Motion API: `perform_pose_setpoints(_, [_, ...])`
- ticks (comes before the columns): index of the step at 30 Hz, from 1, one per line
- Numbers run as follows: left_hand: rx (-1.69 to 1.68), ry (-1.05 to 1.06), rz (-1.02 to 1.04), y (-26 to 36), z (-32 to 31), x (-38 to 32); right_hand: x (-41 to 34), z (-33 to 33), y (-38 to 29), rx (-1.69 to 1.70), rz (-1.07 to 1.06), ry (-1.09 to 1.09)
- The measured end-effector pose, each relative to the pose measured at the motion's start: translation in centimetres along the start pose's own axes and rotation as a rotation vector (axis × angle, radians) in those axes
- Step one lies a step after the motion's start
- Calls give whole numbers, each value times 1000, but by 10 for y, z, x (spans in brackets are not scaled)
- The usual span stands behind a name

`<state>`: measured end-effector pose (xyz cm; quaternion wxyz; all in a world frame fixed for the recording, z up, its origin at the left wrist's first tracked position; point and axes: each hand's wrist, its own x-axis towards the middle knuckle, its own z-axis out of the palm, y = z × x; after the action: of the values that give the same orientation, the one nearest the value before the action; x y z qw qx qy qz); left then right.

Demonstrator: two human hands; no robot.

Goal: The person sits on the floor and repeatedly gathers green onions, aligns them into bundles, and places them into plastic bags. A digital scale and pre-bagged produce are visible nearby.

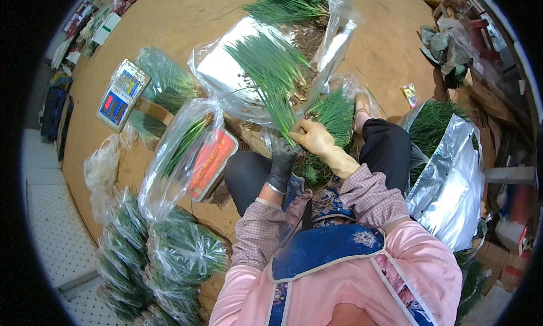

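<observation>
My left hand (283, 162), in a black glove, closes around the lower ends of some thin green onion stalks (278, 109). My right hand (316, 138), in a cream rubber glove, pinches at the same stalks just beside it. Those stalks reach up to a loose heap of green onions (265, 60) with pale root ends, lying on a white foam lid (225, 67) with plastic film. Right beyond my right hand is a pile of green onions (337, 116), and loose greens (314, 171) lie beneath my wrists.
A digital scale (123, 96) stands at left near bagged greens (163, 77). An open plastic bag (182, 156) with onions rests against a red-and-white tray (213, 164). Several bagged bundles (182, 245) lie lower left. A silver bag (449, 186) with greens (435, 120) is at right.
</observation>
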<state>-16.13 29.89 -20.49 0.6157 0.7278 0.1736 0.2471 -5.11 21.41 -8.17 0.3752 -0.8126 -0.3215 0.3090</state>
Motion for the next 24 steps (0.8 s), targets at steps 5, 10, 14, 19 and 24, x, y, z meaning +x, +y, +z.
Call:
perform_pose_setpoints(5, [229, -37, 117, 10, -2, 2, 2, 5, 30, 651, 87, -54])
perform_pose_setpoints(10, [-656, 128, -461, 29, -9, 8, -4, -23, 41, 607, 380, -59])
perform_pose_setpoints(14, [-950, 178, -378, 47, -6, 16, 35, -28, 55, -104, 114, 271])
perform_pose_setpoints(19, [-671, -42, -312, -2, -17, 16, 116, -18, 30, -419, -186, 473])
perform_pose_setpoints(24, [-637, 49, -155, 14, -13, 19, 147, -38, 18, -414, 159, 332])
